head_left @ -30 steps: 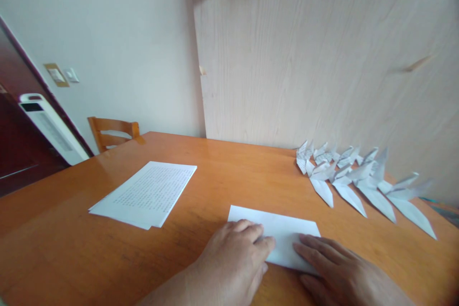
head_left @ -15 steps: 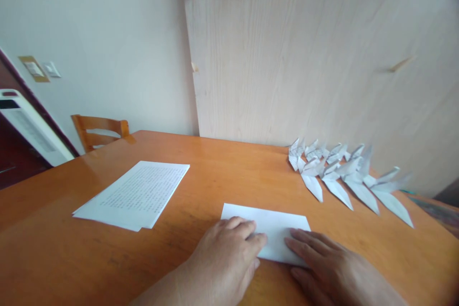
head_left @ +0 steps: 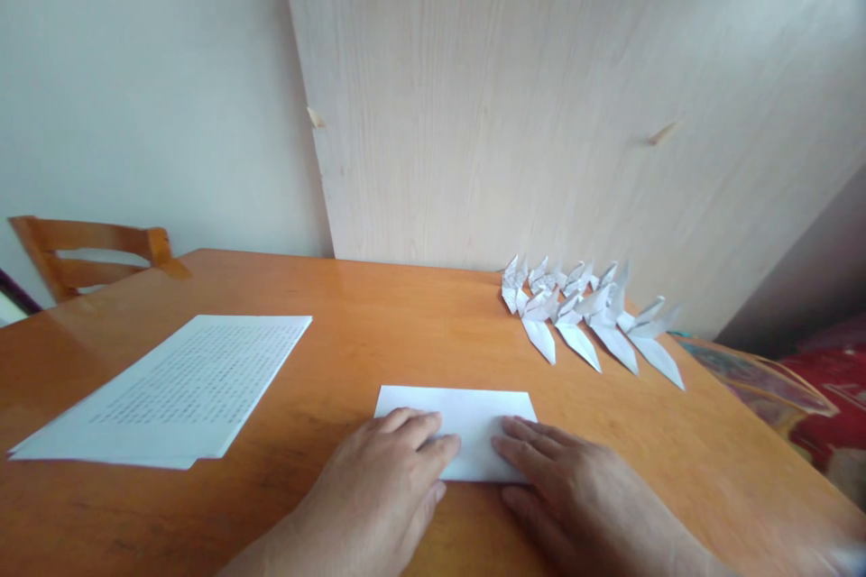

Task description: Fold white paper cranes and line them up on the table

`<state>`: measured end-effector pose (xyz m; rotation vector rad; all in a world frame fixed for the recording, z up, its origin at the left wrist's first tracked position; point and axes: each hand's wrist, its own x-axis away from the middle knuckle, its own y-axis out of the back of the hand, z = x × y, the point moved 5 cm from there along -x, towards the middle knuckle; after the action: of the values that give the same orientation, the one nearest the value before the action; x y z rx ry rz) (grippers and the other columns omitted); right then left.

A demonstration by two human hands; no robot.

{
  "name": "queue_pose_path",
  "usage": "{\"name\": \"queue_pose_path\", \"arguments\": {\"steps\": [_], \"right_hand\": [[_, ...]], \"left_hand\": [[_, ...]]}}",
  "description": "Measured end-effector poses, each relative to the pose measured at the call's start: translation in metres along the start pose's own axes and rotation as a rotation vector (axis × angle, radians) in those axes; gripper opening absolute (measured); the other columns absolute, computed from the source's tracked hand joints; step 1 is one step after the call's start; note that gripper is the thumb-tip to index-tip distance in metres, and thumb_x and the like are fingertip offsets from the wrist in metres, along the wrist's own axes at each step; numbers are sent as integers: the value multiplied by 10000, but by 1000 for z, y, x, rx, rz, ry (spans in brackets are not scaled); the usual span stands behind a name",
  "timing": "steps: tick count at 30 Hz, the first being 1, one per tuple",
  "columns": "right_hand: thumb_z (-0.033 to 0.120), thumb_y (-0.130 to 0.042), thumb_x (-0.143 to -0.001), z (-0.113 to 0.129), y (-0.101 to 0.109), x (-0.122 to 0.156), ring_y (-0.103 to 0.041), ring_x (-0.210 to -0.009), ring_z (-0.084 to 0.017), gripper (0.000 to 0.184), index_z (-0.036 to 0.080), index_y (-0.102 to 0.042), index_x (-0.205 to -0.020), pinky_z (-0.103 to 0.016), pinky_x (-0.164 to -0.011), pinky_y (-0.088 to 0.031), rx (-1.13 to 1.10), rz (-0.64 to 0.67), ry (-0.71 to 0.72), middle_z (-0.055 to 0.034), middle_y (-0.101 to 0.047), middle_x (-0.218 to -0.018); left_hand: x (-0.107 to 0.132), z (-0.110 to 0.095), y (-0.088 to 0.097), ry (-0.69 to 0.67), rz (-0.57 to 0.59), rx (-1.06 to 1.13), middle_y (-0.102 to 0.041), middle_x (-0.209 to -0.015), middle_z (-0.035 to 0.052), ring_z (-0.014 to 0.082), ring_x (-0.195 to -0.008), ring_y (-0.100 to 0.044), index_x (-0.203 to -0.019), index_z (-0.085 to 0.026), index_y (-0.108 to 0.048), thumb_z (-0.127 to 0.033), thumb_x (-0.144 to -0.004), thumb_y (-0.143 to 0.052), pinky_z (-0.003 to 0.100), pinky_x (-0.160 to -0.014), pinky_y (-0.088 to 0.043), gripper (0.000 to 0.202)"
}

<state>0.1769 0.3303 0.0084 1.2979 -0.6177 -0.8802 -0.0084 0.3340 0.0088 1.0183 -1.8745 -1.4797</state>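
A folded white paper [head_left: 466,415] lies flat on the orange wooden table [head_left: 379,325] in front of me. My left hand [head_left: 379,496] rests palm down on its near left part, fingers stretched out and close together. My right hand [head_left: 575,496] lies flat on its near right part, fingers stretched out too. Both hands press the paper against the table and hold nothing.
A stack of printed sheets [head_left: 176,388] lies at the left. Several folded paper cranes [head_left: 588,320] stand in a row at the back right. A pale wooden board [head_left: 541,108] leans behind the table. A wooden chair [head_left: 87,248] stands at the far left corner.
The view has swung to the right; the door and white appliance at the left have left the picture. Both hands stay flat on the folded paper.
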Motion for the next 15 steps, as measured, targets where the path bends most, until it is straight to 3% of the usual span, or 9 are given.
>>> {"name": "queue_pose_path", "arguments": {"steps": [9,15], "right_hand": [[198,-540,-841,2,0,2,-576,-1240,-348,573,94,-557,-1405,-474,-1032,-507,52,157,-24,-170,-511,-1422],[256,-543,-856,-4,-10,10,-549,-1279,-345,598,96,-528,-1431,-469,-1092,-461,46,91,-28,-161,-501,-1443]], "left_hand": [[2,0,-1,-9,17,-27,-562,-1400,18,261,-1277,-510,-1312,-351,-563,-214,-941,-487,463,-1074,-414,403],[5,1,-1,-46,13,-46,-529,-1447,35,258,-1326,-475,-1361,-325,-542,-234,-956,-476,444,-1097,-394,421]]}}
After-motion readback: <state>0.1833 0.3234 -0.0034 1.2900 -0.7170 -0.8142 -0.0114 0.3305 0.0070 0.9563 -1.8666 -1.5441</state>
